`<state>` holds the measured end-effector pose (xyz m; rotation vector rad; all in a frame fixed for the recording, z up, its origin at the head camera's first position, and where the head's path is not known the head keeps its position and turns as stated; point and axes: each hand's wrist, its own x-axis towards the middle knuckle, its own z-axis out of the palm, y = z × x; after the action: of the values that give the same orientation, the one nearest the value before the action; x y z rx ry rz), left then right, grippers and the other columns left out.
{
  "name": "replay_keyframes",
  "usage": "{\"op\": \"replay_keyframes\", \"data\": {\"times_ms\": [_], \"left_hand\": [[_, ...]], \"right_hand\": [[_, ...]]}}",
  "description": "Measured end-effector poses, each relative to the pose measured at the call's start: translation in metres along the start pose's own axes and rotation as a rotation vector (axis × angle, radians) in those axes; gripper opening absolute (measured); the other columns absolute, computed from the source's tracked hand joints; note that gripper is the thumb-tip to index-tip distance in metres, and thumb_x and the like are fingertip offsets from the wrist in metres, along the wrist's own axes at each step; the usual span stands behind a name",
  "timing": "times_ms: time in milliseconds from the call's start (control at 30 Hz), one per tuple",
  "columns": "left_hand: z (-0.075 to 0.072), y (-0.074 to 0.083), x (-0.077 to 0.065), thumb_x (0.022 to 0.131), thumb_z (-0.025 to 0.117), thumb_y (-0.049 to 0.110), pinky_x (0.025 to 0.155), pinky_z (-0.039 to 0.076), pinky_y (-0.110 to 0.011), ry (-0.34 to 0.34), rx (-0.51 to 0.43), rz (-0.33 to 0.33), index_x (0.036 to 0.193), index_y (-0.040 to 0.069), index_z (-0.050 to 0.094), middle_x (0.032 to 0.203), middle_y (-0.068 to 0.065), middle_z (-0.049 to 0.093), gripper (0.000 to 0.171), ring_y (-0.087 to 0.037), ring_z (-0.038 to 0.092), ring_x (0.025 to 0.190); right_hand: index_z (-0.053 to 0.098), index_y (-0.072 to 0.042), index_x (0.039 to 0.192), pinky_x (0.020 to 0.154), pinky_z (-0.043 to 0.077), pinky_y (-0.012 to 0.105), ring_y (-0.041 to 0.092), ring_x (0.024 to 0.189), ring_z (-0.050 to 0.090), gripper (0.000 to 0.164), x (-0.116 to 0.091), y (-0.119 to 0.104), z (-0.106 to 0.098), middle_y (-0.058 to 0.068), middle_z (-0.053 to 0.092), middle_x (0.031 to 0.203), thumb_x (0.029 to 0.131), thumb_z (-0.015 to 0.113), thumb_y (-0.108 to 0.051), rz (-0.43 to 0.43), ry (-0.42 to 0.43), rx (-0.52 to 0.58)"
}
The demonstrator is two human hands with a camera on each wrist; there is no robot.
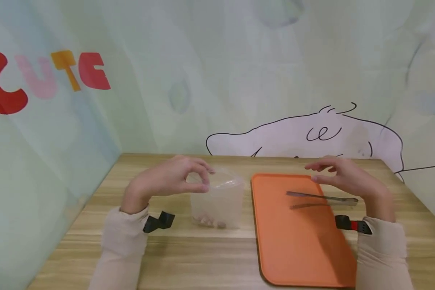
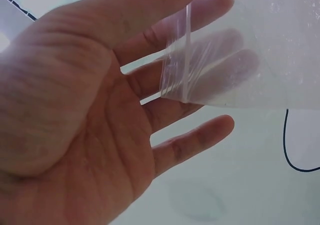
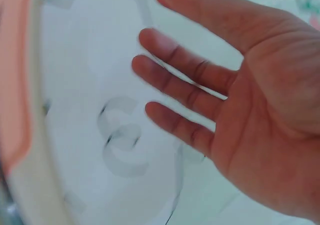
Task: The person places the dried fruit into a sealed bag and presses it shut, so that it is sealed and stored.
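Observation:
My left hand (image 1: pixel 181 175) pinches the top corner of a clear zip bag (image 1: pixel 226 201) between thumb and index finger, with several small pale pieces (image 1: pixel 206 220) at its bottom. In the left wrist view the other fingers spread behind the plastic bag (image 2: pixel 280 60), some showing through it. My right hand (image 1: pixel 342 175) hovers with relaxed fingers over the far right of an orange tray (image 1: pixel 293 241), holding nothing. Just below it a pair of metal tongs (image 1: pixel 322 198) lies across the tray's right edge. The right wrist view shows the hand (image 3: pixel 240 110) with its fingers apart.
The wooden table (image 1: pixel 188 262) ends at a wall cloth (image 1: pixel 159 80) printed with letters and a cartoon outline. A black strap (image 1: pixel 159 221) is around the left wrist, and a black and red one (image 1: pixel 353 224) around the right.

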<state>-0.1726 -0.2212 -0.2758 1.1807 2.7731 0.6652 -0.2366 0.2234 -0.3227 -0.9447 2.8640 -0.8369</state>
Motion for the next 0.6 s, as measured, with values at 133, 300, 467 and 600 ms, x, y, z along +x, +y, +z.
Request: {"op": "replay_keyframes", "data": {"times_ms": [133, 300, 467, 600], "left_hand": [[0.003, 0.0, 0.0, 0.093, 0.073, 0.024, 0.097, 0.049, -0.042, 0.014, -0.012, 0.018, 0.09, 0.021, 0.07, 0.123, 0.0, 0.067, 0.005, -0.021, 0.061, 0.118], [0.009, -0.002, 0.003, 0.093, 0.074, 0.023, 0.091, 0.051, -0.036, 0.041, -0.048, 0.043, 0.09, 0.02, 0.069, 0.114, 0.003, 0.068, 0.006, -0.015, 0.062, 0.108], [0.008, -0.003, 0.005, 0.093, 0.074, 0.02, 0.087, 0.052, -0.034, 0.085, -0.062, 0.076, 0.091, 0.018, 0.069, 0.103, 0.007, 0.067, 0.006, -0.011, 0.062, 0.099], [0.006, -0.003, 0.005, 0.093, 0.073, 0.017, 0.081, 0.054, -0.031, 0.163, -0.078, 0.114, 0.093, 0.015, 0.069, 0.096, 0.009, 0.067, 0.005, -0.007, 0.062, 0.09]], "right_hand": [[0.069, -0.023, 0.122, 0.086, 0.048, 0.033, 0.01, 0.102, 0.057, 0.028, 0.012, -0.049, 0.001, -0.01, 0.064, 0.114, 0.095, 0.071, -0.029, -0.098, 0.017, 0.002], [0.069, -0.021, 0.122, 0.077, 0.051, 0.029, 0.006, 0.1, 0.059, 0.031, 0.029, -0.1, 0.015, -0.013, 0.065, 0.11, 0.092, 0.075, -0.025, -0.266, 0.047, 0.021], [0.066, -0.019, 0.127, 0.081, 0.052, 0.032, 0.006, 0.101, 0.06, 0.039, 0.049, -0.138, 0.037, -0.012, 0.065, 0.105, 0.091, 0.076, -0.029, -0.348, -0.012, 0.049], [0.067, -0.014, 0.124, 0.081, 0.052, 0.031, 0.005, 0.095, 0.06, 0.036, 0.059, -0.144, 0.049, -0.013, 0.065, 0.099, 0.09, 0.077, -0.021, -0.394, 0.004, 0.074]]}}
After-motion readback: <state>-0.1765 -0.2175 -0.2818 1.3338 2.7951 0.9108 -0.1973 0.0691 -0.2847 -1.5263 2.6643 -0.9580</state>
